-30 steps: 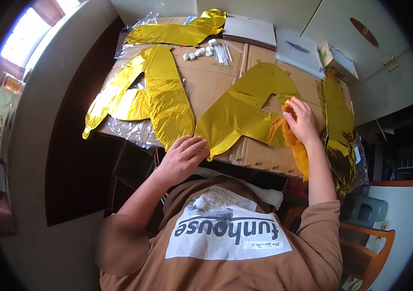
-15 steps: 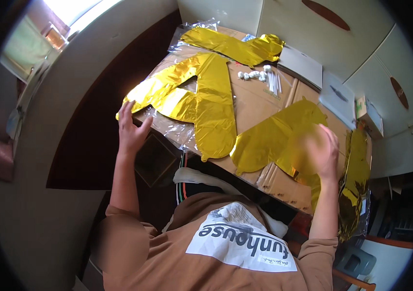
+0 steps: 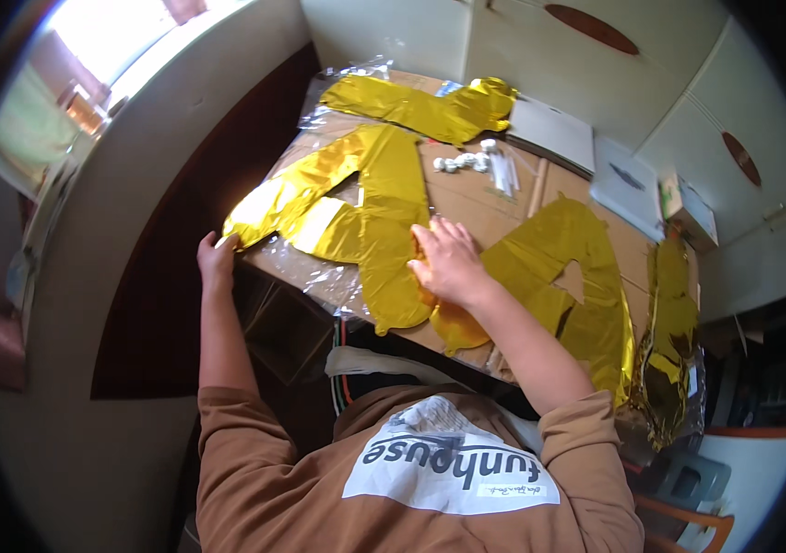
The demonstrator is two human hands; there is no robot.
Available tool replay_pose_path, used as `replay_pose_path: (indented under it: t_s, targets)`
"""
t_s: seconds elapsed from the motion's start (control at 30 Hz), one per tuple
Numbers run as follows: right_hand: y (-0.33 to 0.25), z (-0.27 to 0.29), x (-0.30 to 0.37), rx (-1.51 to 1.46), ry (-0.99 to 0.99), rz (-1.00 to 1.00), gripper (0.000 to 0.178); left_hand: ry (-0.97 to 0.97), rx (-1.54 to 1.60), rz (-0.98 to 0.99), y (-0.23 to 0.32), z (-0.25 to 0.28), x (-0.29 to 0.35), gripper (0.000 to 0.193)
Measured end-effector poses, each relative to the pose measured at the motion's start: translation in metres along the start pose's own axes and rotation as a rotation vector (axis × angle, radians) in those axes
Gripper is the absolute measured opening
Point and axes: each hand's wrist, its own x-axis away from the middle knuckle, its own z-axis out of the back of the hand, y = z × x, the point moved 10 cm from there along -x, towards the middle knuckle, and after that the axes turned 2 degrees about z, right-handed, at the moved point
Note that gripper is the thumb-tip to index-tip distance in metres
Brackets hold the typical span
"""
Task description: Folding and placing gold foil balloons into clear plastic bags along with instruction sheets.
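A flat gold foil balloon, with two legs and a triangular hole, lies uninflated on the cardboard-covered table. My left hand pinches its lower left tip at the table edge. Beside its right leg, my right hand rests with fingers stretched out, its fingertips between this balloon and a second flat gold balloon. The second one has a similar shape, and my right hand and forearm hide part of its left end. Some clear plastic film shows under the first balloon.
Another gold foil balloon lies along the far edge. A folded one sits at the right edge. White straws and small white balls lie mid-table. A small box stands at far right; cabinets line the back.
My right hand has moved left from the second balloon to beside the first balloon's right leg. My left hand has closed on the first balloon's tip.
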Motion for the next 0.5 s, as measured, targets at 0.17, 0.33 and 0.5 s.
replay_pose_path:
  t_s: [0.17,0.33,0.5]
  targets:
    - [0.002,-0.001,0.002,-0.044,0.040,-0.003,0.060,-0.252,0.145,0.049,-0.035,-0.013,-0.018,0.056]
    - [0.035,0.056,0.033,-0.147,0.351,-0.003,0.038,0.070,-0.184,-0.302,0.038,0.005,0.018,0.058]
    - [0.109,0.138,0.103,-0.312,0.424,-0.135,0.014,-0.118,-0.155,-0.791,0.174,-0.035,0.178,0.041]
